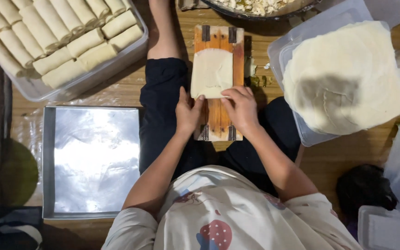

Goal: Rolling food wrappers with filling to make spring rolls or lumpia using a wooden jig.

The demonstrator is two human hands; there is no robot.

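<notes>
Your pale printed shirt [218,208] fills the near edge, and both forearms run forward from it over your dark trousers [163,106] to a small wooden board [218,120] resting on your lap. Your left hand [188,113] and right hand [241,109] sit side by side at the board's middle, fingertips pinching the near edge of a pale wrapper [212,73] that lies flat on the far half of the board; both hands grasp that edge lightly, thumbs underneath or beside it, though you cannot tell exactly how far the thumbs tuck under. Dark metal hinges [218,33] show at the board's far end and again at its near end just below your hands. Left of your left hand, near your elbow, sits a square metal tray [47,162] lined with shiny foil. Beyond it, far left of your hands, a clear tub [130,48] holds rows of finished rolls [56,32] packed tight. Right of your right hand, a clear lid [302,134] carries a round stack of wrappers [343,74]. Ahead of the board, past your bare leg [160,28], the rim of a dark bowl [255,14] with chopped filling shows at the far edge.
</notes>
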